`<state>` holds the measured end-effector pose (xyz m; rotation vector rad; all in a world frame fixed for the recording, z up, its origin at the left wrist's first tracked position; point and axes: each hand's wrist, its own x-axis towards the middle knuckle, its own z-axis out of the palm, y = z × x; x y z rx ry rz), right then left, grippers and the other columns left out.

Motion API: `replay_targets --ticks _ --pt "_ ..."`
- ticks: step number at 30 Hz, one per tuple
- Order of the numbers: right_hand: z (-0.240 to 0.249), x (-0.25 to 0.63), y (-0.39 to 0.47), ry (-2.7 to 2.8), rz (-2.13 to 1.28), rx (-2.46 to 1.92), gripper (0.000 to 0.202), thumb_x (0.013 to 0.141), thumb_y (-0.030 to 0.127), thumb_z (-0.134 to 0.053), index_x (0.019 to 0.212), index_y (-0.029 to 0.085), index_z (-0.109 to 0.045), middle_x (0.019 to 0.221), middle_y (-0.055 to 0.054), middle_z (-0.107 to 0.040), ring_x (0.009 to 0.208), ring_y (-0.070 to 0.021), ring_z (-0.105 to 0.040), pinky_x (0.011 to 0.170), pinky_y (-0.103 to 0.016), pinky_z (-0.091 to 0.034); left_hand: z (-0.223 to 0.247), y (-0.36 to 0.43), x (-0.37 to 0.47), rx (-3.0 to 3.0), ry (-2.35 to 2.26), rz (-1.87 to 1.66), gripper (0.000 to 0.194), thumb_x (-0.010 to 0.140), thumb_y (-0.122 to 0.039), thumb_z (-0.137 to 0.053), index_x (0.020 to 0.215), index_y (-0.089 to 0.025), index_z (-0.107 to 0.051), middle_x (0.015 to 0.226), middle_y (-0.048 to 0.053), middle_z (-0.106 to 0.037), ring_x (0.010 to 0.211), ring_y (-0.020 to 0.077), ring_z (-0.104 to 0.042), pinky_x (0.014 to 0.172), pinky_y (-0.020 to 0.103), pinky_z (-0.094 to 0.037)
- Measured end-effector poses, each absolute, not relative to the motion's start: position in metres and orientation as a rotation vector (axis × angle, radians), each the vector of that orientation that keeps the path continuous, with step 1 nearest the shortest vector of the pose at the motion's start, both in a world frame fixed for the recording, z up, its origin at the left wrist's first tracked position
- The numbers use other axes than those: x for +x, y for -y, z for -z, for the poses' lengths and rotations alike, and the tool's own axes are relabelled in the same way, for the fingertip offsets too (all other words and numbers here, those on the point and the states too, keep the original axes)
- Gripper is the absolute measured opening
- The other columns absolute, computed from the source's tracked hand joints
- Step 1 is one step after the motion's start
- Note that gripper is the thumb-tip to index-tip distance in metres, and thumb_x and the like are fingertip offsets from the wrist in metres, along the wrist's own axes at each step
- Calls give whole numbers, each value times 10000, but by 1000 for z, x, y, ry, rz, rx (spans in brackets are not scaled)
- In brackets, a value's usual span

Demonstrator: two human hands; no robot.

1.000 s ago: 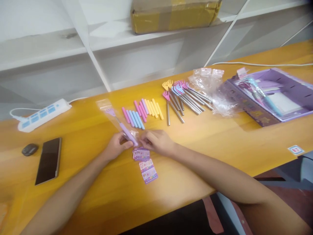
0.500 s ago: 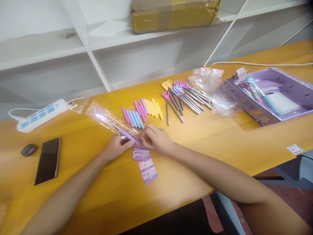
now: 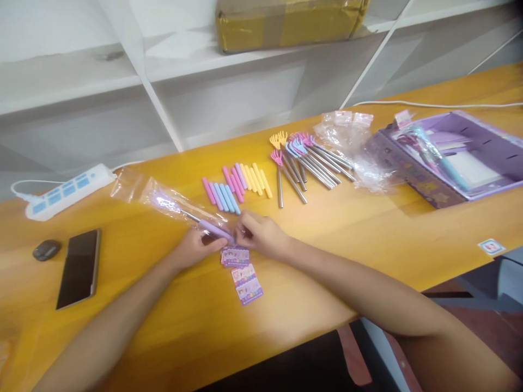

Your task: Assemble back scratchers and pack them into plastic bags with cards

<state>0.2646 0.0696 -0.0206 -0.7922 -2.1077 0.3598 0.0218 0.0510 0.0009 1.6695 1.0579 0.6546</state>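
Observation:
A back scratcher with a purple handle [image 3: 212, 228] lies slantwise inside a clear plastic bag [image 3: 163, 200]. My left hand [image 3: 196, 246] is closed round the handle through the bag, thumb on top. At the handle's lower end my right hand [image 3: 259, 231] is closed in a pinch at the bag's edge; its fingertips are partly hidden. Just below both hands lies a small stack of purple printed cards [image 3: 236, 256], with a single printed card [image 3: 247, 284] nearer me. Coloured handle tubes [image 3: 226, 197], pink, blue, purple and yellow, lie beyond my hands.
Metal back scratcher rods [image 3: 312, 163] with coloured claws lie at the back, beside empty clear bags [image 3: 355, 147]. A purple box [image 3: 425, 182] stands at the right. To the left are a power strip [image 3: 71, 191], a phone [image 3: 78, 268] and a small black case [image 3: 46, 250].
Both hands stay almost in place, still on the bagged back scratcher. The far end of the bag has shifted slightly left. The whole view has moved very little.

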Motion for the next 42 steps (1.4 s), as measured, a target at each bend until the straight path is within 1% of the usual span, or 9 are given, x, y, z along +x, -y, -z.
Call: replay_targets --ticks 6,8,12,18,26,30,33,37,42 --pt "20 264 -70 2085 -341 -745 156 820 74 -560 836 195 -462 776 37 -582 600 -46 -450 547 -156 -299 -1 -48 25 1624 -1164 -622 362 782 -431 -885 1038 -187 -808 1066 98 -819 981 273 -768 927 415 -630" --pt "19 264 -70 2077 -360 -740 153 832 84 -563 839 196 -460 780 36 -592 604 -47 -472 551 -155 -314 -1 -48 27 1633 -1183 -627 332 796 -423 -877 1026 -192 -815 1076 97 -820 990 276 -768 932 414 -627" --pt "16 266 -69 2074 -447 -788 137 887 146 -574 866 203 -450 782 27 -628 609 -58 -530 562 -165 -353 -2 -49 29 1585 -1140 -643 285 844 -420 -839 1011 -189 -817 1016 83 -820 941 260 -768 848 374 -635" --pt "15 267 -66 2053 -640 -802 163 936 187 -555 1038 211 -430 779 36 -679 576 -69 -588 542 -174 -377 -5 -51 29 1565 -1144 -641 297 838 -431 -846 995 -181 -817 983 85 -823 912 253 -767 818 357 -631" --pt "16 268 -65 2047 -591 -774 258 932 142 -556 1151 194 -431 798 38 -698 605 -70 -633 563 -182 -391 2 -48 27 1565 -1208 -608 314 851 -458 -831 1003 -184 -836 995 94 -842 889 270 -784 825 399 -643" --pt "17 269 -66 2076 -541 -790 235 984 160 -522 1199 184 -429 816 21 -709 602 -76 -629 566 -193 -387 3 -46 27 1555 -1204 -637 313 843 -441 -841 1002 -171 -833 982 101 -843 887 270 -787 821 400 -650" --pt "16 270 -68 2120 -474 -788 251 1034 208 -494 1271 173 -419 848 4 -712 585 -82 -615 553 -203 -376 -1 -46 30 1527 -1202 -645 309 843 -447 -835 996 -178 -832 990 99 -843 908 277 -790 835 407 -654" --pt "16 270 -70 2159 -442 -753 419 1043 348 -562 1385 162 -406 897 -16 -719 599 -95 -626 542 -217 -390 -8 -45 32 1520 -1179 -639 296 843 -441 -828 985 -181 -828 997 101 -843 932 284 -791 811 396 -661" --pt "18 270 -69 2245 -499 -734 640 1005 510 -660 1463 146 -400 792 9 -696 602 -114 -633 556 -232 -428 -3 -45 28 1565 -1128 -662 301 850 -407 -825 1070 -202 -821 1068 96 -839 996 278 -789 881 406 -659"
